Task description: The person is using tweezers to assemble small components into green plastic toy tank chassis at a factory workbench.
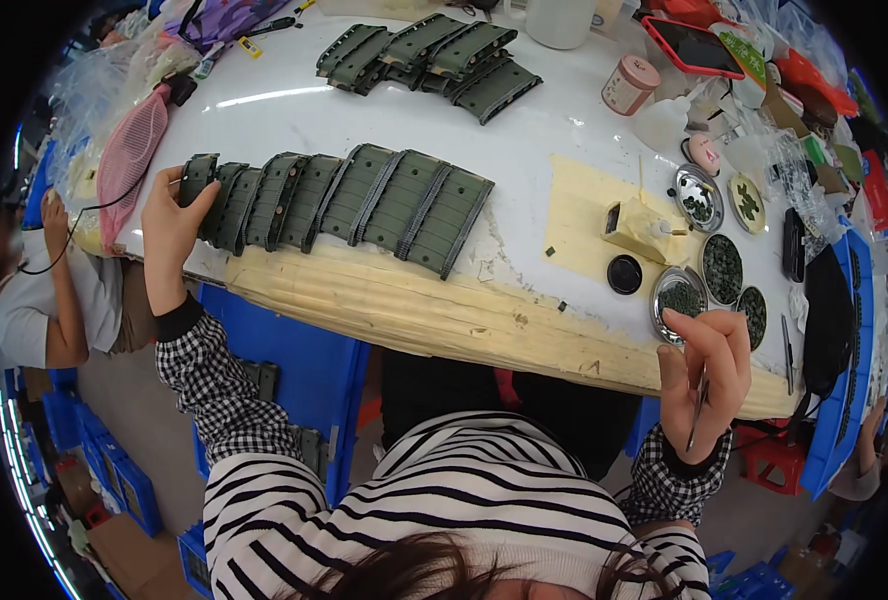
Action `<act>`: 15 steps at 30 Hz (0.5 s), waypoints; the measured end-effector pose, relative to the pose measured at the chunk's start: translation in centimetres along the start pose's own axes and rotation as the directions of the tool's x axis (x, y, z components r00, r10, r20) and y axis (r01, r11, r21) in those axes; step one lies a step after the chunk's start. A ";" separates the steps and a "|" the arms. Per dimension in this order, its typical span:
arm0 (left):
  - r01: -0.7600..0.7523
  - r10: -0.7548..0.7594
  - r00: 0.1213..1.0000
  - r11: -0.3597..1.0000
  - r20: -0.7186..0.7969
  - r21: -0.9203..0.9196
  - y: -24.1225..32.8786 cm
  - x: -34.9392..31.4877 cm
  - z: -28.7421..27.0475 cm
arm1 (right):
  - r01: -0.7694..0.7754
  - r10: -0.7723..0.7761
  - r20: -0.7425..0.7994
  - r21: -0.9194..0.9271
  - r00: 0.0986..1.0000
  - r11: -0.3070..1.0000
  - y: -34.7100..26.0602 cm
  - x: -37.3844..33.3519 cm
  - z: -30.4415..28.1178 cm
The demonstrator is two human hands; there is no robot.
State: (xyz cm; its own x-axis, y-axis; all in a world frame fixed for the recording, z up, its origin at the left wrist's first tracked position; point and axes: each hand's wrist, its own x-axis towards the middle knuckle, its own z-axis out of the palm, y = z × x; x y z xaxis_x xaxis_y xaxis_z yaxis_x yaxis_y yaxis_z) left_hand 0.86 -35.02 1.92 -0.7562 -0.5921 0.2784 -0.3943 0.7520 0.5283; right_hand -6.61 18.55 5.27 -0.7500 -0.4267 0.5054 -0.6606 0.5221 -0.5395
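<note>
A row of dark green ribbed plastic parts (372,195) lies overlapping along the table, left of centre. My left hand (172,232) grips the part at the row's left end (200,176), thumb on the near side and fingers behind. My right hand (709,370) is raised at the table's near right edge, with a slim metal tool that looks like tweezers (699,412) held along the palm. Just beyond its fingertips is a round metal dish (656,318) with small dark green pieces (679,298). Whether the fingertips hold a piece cannot be made out.
More green parts (429,60) are stacked at the back. On the right, dishes of small green pieces (722,268), a black round lid (624,274) and a yellow-wrapped block (646,232) stand near a yellow sheet (579,200). A phone (692,46) lies farther back. Another person (64,300) is at left.
</note>
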 end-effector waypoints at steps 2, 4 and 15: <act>0.013 -0.012 0.995 1.000 0.103 -0.006 -0.2 0.4 0.1 | -0.017 0.016 0.012 0.006 1.000 1.000 -0.2 0.1 0.1; -0.003 0.004 0.994 1.000 0.108 -0.010 -0.6 0.6 0.1 | -0.025 0.025 0.014 0.009 1.000 1.000 -0.2 0.0 0.1; -0.006 0.001 0.996 0.998 0.089 0.061 1.4 0.3 -0.6 | -0.058 0.058 0.005 0.002 0.998 0.998 0.7 -0.5 -0.6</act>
State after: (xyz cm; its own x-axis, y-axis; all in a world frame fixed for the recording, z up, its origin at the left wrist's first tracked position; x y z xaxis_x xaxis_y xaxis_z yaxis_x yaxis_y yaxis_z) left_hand 0.36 -34.35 3.17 -0.7998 -0.5635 0.2067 -0.4207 0.7720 0.4766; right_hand -6.67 19.61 5.06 -0.7872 -0.3991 0.4701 -0.6160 0.5442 -0.5695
